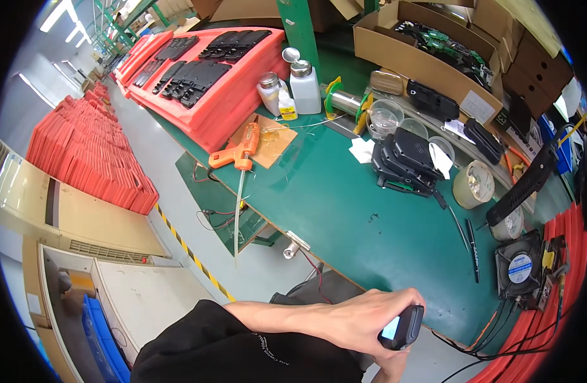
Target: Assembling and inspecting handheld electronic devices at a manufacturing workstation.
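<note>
My left hand (363, 316) reaches in from the lower left and wraps round a small black handheld device with a lit screen (408, 327), held just off the table's front edge. Only part of my right hand (392, 365) shows, directly below the device; its fingers are hidden, so its grip is unclear. Beyond my hands stretches the green tabletop (344, 230). On it, towards the right, lies a stack of black plastic housings (408, 159). A black pen (473, 252) rests nearer to me.
An orange glue gun (242, 148) lies on brown card at the left edge. Behind it, red foam trays (210, 96) carry black housings. Dispenser bottles (305, 89) and a solder spool (347, 104) stand at the back. A small fan (520, 265) with cables sits at the right.
</note>
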`<action>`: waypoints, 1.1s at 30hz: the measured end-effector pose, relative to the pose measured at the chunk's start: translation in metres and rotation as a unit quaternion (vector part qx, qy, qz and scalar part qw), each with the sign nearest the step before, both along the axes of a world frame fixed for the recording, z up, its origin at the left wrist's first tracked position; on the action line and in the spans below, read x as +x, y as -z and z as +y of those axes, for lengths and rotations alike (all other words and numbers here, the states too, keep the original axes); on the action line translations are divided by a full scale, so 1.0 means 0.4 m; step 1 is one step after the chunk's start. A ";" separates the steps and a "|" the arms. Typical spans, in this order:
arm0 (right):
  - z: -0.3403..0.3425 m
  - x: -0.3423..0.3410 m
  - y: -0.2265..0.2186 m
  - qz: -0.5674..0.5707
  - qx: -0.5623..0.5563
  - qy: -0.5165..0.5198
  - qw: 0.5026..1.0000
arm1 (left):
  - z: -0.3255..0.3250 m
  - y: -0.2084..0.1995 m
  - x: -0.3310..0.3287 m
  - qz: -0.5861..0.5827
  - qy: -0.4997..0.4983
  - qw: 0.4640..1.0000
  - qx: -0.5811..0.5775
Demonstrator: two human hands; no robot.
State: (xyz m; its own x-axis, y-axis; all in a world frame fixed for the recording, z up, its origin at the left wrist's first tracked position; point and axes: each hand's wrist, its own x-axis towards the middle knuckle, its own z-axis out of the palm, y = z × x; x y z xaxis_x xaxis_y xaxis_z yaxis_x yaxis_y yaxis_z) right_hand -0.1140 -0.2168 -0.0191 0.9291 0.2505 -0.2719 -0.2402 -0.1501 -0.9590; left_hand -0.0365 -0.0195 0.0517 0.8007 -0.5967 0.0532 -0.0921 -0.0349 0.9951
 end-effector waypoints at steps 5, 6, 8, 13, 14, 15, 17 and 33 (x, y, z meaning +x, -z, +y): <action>0.010 0.011 -0.021 0.015 0.060 0.088 0.994 | -0.004 -0.016 -0.007 -0.054 -0.035 0.998 -0.016; 0.011 0.016 -0.026 0.024 0.082 0.113 0.990 | -0.009 -0.015 -0.009 -0.078 -0.053 0.995 -0.024; 0.015 0.031 -0.034 0.043 0.126 0.162 0.978 | -0.018 -0.012 -0.014 -0.106 -0.072 0.991 -0.025; -0.101 0.034 0.072 -0.122 0.150 0.052 0.980 | -0.018 0.016 -0.009 -0.087 -0.082 0.990 -0.070; -0.117 0.036 0.056 -0.119 0.154 0.046 0.980 | -0.011 0.023 -0.005 -0.054 -0.089 0.992 -0.072; -0.144 0.029 0.025 0.022 0.229 -0.001 0.973 | -0.001 0.017 0.002 0.063 -0.057 0.992 -0.099; -0.181 0.018 0.034 0.162 0.292 -0.040 0.942 | 0.005 0.019 0.022 0.027 -0.056 0.992 -0.106; -0.186 0.033 0.127 -0.083 -0.226 -0.029 0.970 | 0.003 0.060 0.084 -0.003 -0.179 0.983 -0.031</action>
